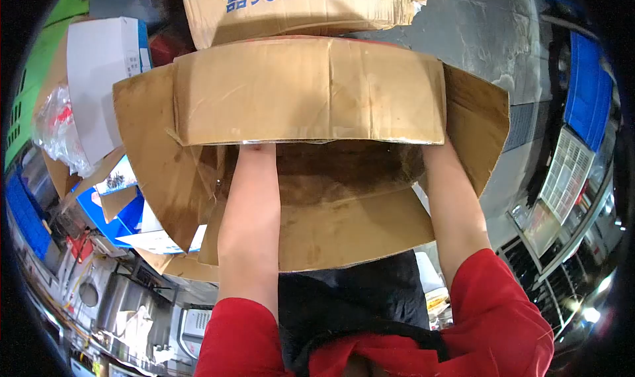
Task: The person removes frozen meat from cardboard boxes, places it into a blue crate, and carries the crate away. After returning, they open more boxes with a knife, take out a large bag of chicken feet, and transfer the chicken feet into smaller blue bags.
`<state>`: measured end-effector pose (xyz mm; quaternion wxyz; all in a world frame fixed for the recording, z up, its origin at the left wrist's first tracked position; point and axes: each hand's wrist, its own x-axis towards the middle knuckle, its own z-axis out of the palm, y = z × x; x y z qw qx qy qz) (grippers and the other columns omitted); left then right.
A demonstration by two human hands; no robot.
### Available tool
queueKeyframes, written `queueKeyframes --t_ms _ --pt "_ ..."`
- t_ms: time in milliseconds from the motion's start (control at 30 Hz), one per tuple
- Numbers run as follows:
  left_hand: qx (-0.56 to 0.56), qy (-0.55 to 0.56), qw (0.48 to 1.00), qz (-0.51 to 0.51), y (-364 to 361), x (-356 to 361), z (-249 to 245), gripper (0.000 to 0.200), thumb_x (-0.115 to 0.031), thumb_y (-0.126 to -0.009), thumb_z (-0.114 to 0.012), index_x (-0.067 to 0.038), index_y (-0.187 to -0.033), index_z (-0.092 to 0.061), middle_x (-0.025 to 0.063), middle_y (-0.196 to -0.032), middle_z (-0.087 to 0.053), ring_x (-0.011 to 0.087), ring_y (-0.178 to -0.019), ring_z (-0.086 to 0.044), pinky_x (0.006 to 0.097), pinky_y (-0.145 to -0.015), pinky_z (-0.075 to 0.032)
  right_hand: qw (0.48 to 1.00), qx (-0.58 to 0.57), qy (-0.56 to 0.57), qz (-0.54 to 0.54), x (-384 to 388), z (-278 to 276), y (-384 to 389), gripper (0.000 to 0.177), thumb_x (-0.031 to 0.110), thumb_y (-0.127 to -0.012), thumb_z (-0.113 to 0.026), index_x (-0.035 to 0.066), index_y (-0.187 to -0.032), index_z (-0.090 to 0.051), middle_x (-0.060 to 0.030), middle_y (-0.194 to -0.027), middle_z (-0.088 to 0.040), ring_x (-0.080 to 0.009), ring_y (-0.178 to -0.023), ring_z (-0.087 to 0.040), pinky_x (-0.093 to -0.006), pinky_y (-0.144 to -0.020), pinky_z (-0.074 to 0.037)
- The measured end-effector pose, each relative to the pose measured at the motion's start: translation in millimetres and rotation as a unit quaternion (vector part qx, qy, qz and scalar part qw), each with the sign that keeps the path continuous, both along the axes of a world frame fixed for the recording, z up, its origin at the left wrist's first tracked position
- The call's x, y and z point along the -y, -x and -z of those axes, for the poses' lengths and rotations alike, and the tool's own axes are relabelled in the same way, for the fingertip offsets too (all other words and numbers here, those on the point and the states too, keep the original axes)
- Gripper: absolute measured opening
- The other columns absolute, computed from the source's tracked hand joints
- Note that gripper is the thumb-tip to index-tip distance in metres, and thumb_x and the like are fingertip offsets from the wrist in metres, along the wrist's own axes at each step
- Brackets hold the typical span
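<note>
A large brown cardboard box (251, 92) is right in front of me, its flaps spread outward. Both of my bare forearms, in red sleeves, reach into its dark opening. My left hand and my right hand are hidden inside, behind the far flap, so what they hold or touch does not show. The near flap (357, 235) slopes down toward my body, and dark stains mark the cardboard inside.
Beyond the box lies another carton (297, 10) with blue printed characters. At the left are a white box (99, 86), a clear plastic bag (61, 129) and a blue container (119, 218). Blue and white crates (587, 89) stand at the right.
</note>
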<state>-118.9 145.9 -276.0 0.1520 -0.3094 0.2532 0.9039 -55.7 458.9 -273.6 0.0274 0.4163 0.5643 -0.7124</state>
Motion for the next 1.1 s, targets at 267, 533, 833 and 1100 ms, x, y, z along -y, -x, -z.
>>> queueKeyframes --t_ms 267,533,833,1100 --pt "-0.042 -0.059 0.997 -0.022 -3.5 2.4 14.1 0.052 -0.042 -0.093 -0.032 -0.010 -0.134 -0.029 0.0093 -0.136 -0.034 0.0253 -0.124 -0.033 0.0396 -0.102 -0.031 0.981 0.055 0.173 -0.066 -8.6 -11.8 4.5 0.049 0.048 -0.088 -0.041 0.016 -0.125 -0.040 -0.0069 -0.099 -0.059 -0.0199 -0.073 -0.059 -0.0392 -0.054 -0.048" --pt "-0.059 -0.046 0.997 -0.023 5.1 1.6 3.0 0.052 -0.042 -0.092 -0.035 -0.010 -0.132 -0.032 0.0094 -0.133 -0.037 0.0254 -0.122 -0.036 0.0401 -0.099 -0.034 0.959 0.259 0.091 -0.073 33.7 -46.1 -0.3 0.042 0.046 -0.088 -0.043 0.019 -0.120 -0.042 -0.0003 -0.080 -0.059 -0.0119 -0.047 -0.050 -0.0305 -0.032 -0.037" --pt "-0.094 -0.068 0.993 -0.032 2.3 4.3 19.4 0.052 -0.042 -0.091 -0.038 -0.009 -0.131 -0.035 0.0094 -0.130 -0.041 0.0255 -0.119 -0.040 0.0407 -0.097 -0.037 0.983 0.028 0.139 0.117 45.7 24.4 -26.0 0.034 0.031 -0.093 -0.041 0.011 -0.119 -0.043 -0.0060 -0.117 -0.050 -0.0183 -0.106 -0.049 -0.0371 -0.075 -0.046" --pt "0.032 0.061 0.997 -0.029 -19.0 23.9 4.5 0.048 -0.038 -0.087 -0.047 -0.008 -0.123 -0.042 0.0080 -0.121 -0.048 0.0226 -0.113 -0.046 0.0400 -0.093 -0.040 0.957 0.128 0.203 -0.164 107.3 28.1 -26.3 0.036 0.035 -0.089 -0.044 0.011 -0.116 -0.047 -0.0048 -0.117 -0.051 -0.0221 -0.107 -0.048 -0.0378 -0.085 -0.043"
